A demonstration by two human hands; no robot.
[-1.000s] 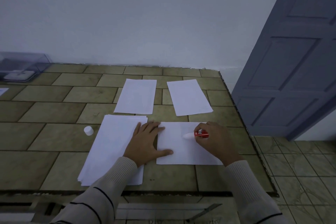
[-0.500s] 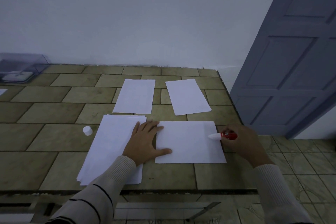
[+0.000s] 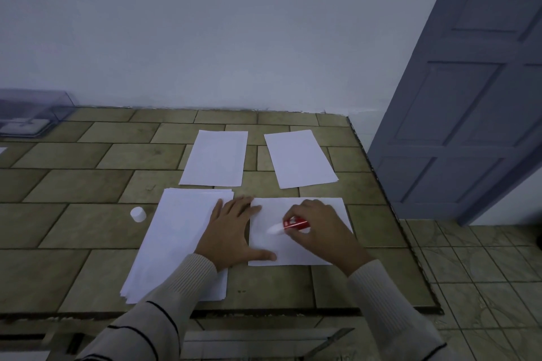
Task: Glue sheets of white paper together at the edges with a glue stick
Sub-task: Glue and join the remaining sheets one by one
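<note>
A white sheet (image 3: 272, 252) lies on the tiled table (image 3: 73, 228) in front of me. My left hand (image 3: 231, 234) rests flat across its left edge and the neighbouring paper stack (image 3: 173, 243), fingers spread. My right hand (image 3: 319, 231) grips a red glue stick (image 3: 293, 224), its white tip pointing left and touching the middle of the sheet. The stick's white cap (image 3: 138, 214) stands left of the stack. Two more single sheets, one at the left (image 3: 215, 158) and one at the right (image 3: 299, 158), lie farther back.
The table's right edge (image 3: 387, 211) drops to a tiled floor (image 3: 481, 272), with a grey-blue door (image 3: 469, 97) beyond. A clear plastic box (image 3: 32, 117) sits at the back left by the wall. The front edge runs just below the stack.
My right hand swung the glue stick out to the sheet's right edge, then back left to its middle. The left hand stayed pressed in place.
</note>
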